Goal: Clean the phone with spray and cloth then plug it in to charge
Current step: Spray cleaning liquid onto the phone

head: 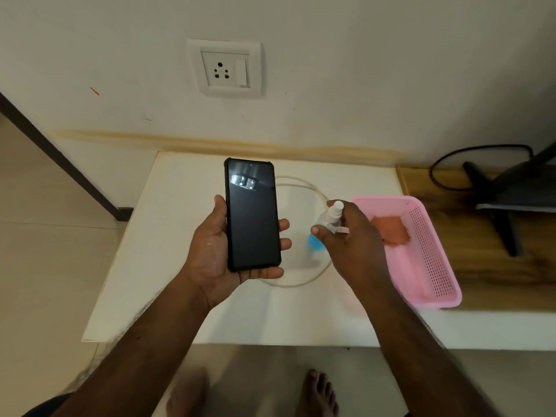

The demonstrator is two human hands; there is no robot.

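The left hand (pixel 216 251) holds a black slab of a phone in a rugged dark case (pixel 252 215) screen-up above the white bench (pixel 180 296), its fingers (pixel 284 225) wrapped round the far edge and the thumb along the near one. The glass looks dark and only reflects a ceiling light, so I cannot tell whether any spray has landed yet. Behind it a cream charging cable (pixel 301 182) lies looped on the bench, not yet joined to the phone, and the white wall socket (pixel 225 69) above stands empty. The right hand (pixel 352 236) is closed round a small clear spray bottle with blue liquid and a white nozzle (pixel 326 224), near the phone but apart from it. Farther right, an orange-red folded cloth (pixel 391 231) lies untouched in a pink perforated plastic basket (pixel 436 266). By my reckoning the task is barely begun: spraying, wiping and plugging in all remain. No brand, label or writing is legible anywhere.
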